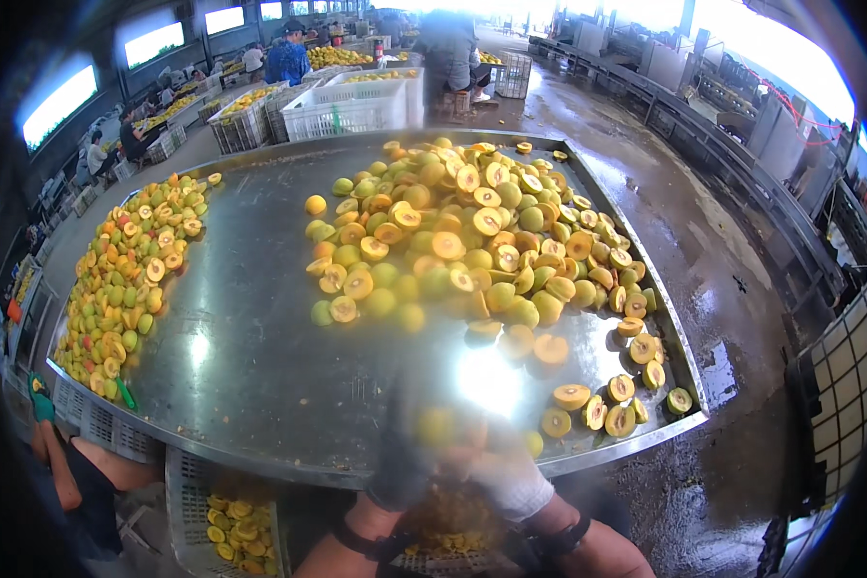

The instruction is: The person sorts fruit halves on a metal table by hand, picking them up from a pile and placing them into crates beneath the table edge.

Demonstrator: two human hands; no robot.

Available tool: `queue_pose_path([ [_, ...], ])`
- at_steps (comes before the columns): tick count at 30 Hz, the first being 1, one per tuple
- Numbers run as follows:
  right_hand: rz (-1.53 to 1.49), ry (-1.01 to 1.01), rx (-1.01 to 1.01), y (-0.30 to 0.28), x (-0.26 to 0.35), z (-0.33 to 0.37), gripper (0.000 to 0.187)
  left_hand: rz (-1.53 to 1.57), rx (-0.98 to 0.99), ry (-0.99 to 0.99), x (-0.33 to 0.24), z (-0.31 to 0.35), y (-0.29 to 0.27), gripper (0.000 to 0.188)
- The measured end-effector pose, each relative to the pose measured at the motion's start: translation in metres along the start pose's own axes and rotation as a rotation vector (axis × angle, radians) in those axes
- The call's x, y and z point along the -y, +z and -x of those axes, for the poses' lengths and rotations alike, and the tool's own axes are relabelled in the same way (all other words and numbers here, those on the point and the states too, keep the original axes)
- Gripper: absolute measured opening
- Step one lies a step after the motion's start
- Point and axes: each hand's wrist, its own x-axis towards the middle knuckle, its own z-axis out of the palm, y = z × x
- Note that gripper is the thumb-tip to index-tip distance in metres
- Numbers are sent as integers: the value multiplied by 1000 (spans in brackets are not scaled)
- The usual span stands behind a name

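My left hand [402, 469], in a dark glove, and my right hand [511, 479], in a white glove, are close together at the near edge of a metal table [270, 337]. Both are badly blurred, and their fingers cannot be made out. A blurred yellow peach [435, 425] shows just above and between them; whether either hand grips it is unclear. Beyond lies a large heap of peaches [525, 308], many halved with the pit side showing. Several loose halves [620, 388] lie right of my hands. Below my hands is a container of cut fruit [453, 525], partly hidden by my forearms.
Another fruit pile [130, 279] covers the table's left end, beside a green-handled tool [125, 393]. A crate with fruit pieces [173, 511] stands below the near edge. At left, a person's green-gloved hand [41, 400] shows. White crates [347, 114] stand beyond; wet floor [684, 231] runs right.
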Motion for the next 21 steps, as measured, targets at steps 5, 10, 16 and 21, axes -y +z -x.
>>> queue_pose_path([
  [5, 645, -320, -115, 1, -7, 1, 63, 318, 142, -306, 16, 9, -7, 86],
  [10, 492, -435, -321, 4, 4, 10, 37, 705, -182, -442, 33, 12, 16, 66],
  [16, 948, -300, -95, -17, 13, 11, 32, 1551, -141, -521, 44, 8, -5, 54],
  [21, 1007, -155, -30, -2, 10, 15, 28, 1270, -156, -608, 28, 2, -4, 62],
])
